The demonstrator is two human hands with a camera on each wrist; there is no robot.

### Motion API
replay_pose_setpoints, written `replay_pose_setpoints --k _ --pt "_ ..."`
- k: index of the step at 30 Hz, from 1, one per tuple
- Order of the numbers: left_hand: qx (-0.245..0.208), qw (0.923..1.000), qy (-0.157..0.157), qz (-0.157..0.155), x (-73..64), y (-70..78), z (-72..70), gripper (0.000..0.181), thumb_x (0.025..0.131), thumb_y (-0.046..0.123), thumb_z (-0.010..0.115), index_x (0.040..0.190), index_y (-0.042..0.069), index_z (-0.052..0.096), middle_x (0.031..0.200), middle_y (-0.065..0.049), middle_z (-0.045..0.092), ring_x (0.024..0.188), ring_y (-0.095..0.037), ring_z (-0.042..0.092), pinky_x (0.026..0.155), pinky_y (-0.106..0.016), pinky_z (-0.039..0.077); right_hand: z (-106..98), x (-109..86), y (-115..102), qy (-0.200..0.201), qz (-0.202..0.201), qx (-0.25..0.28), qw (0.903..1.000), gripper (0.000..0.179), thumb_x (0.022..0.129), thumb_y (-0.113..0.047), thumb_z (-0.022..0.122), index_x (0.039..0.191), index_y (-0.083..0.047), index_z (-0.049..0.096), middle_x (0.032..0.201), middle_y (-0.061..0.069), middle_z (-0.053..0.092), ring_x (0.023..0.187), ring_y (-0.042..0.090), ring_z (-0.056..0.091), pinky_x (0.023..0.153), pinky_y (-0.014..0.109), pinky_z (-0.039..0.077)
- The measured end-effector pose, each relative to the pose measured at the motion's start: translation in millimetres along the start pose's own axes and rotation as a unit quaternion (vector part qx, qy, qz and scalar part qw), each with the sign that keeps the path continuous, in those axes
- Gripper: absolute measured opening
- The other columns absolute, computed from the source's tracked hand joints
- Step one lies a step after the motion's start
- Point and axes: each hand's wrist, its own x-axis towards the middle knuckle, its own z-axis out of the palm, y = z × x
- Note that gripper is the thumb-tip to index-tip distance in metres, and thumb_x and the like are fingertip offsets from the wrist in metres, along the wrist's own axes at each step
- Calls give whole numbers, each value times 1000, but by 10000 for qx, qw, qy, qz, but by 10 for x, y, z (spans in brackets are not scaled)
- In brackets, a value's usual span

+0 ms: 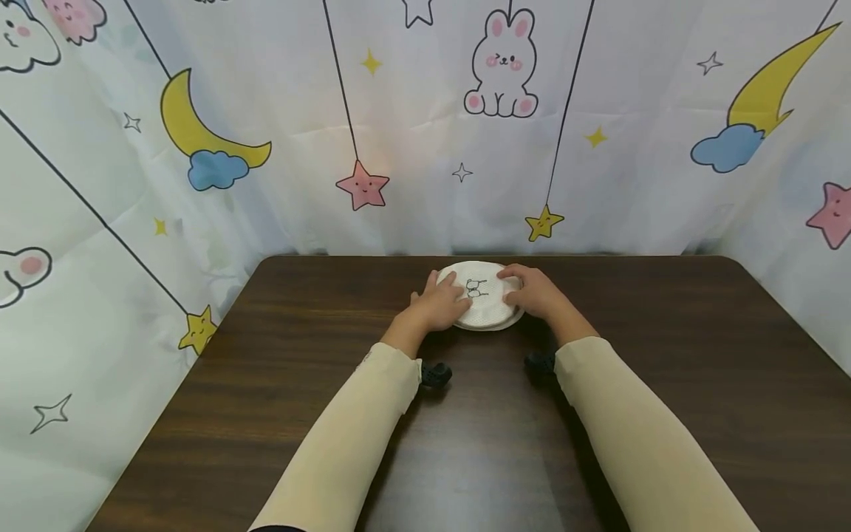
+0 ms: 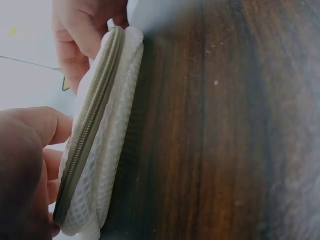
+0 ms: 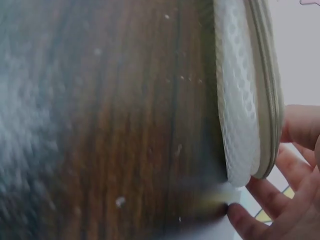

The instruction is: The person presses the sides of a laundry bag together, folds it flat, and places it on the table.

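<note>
A flat, round white mesh laundry bag lies near the table's far edge, with a small dark line drawing on top. Along its side runs a beige zipper above the honeycomb mesh. My left hand holds its left side, thumb and a finger on the top, other fingers spread past the rim. At the right side, my right hand holds the rim with curled fingers; the right wrist view shows the thumb by the zipper edge and fingertips lower, near the table. The bag's underside is hidden.
The dark wooden table extends on both sides and toward me. Behind it hangs a white curtain printed with moons, stars and a rabbit. Dark wrist devices show below both sleeves, just above the tabletop.
</note>
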Motion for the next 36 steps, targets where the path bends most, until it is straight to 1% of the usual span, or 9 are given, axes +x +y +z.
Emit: replay_pose_setpoints --k 6,9,12,18,24,28,32,34,36 --pt "204 9997 -14 -99 -24 38 16 55 104 52 34 152 27 39 167 7 5 153 -25 -10 116 -64 17 60 44 -33 223 -128 -298 9992 45 88 0 59 134 -3 55 155 22 30 143 42 28 109 56 33" --pt "246 9996 46 -132 -36 43 43 55 103 52 39 152 27 39 167 7 5 153 -25 -9 116 -64 18 92 55 -37 277 -129 -529 9981 44 89 1 59 133 -3 55 155 22 29 143 42 29 110 55 33" --pt "273 9992 224 -181 -38 54 71 56 102 50 45 151 25 41 167 7 7 154 -26 -7 115 -64 20 111 62 -60 343 -145 -730 9966 45 88 2 59 132 -4 56 155 22 30 140 43 32 109 55 35" --pt "173 9969 695 -324 0 109 100 57 98 45 57 147 19 45 165 4 16 153 -27 4 112 -62 28 126 57 -132 468 -67 -1023 9936 45 87 3 60 131 -5 56 153 22 32 135 46 37 103 54 40" --pt "241 9951 832 -474 19 138 87 60 97 46 59 148 19 42 164 4 20 153 -27 10 111 -60 32 143 52 -161 535 -41 -1095 9925 44 88 0 58 131 -8 56 152 21 33 132 49 37 100 57 41" --pt "191 9952 900 -337 5 132 43 55 98 47 56 145 20 46 161 5 26 152 -25 14 109 -61 35 111 52 -158 421 -69 -1057 9935 43 90 -3 55 133 -10 55 153 22 31 131 49 37 100 58 40" --pt "73 9952 974 -95 -21 121 -12 51 99 47 54 143 20 50 159 5 31 151 -24 18 107 -61 37 43 50 -150 257 -199 -967 9948 43 90 -2 53 133 -8 55 150 26 31 130 43 39 98 54 40" --pt "106 9949 999 -34 -37 115 -32 51 99 46 54 142 20 51 159 3 31 151 -24 19 108 -61 36 17 50 -148 177 -282 -978 9947 43 89 -2 52 131 -7 56 149 27 33 128 40 41 95 51 40" --pt "176 9938 1097 22 -44 111 -42 50 98 46 55 141 20 53 158 2 33 150 -25 21 108 -61 35 2 46 -151 146 -315 -1010 9943 42 88 -2 52 129 -7 58 148 27 33 127 41 40 94 51 39"
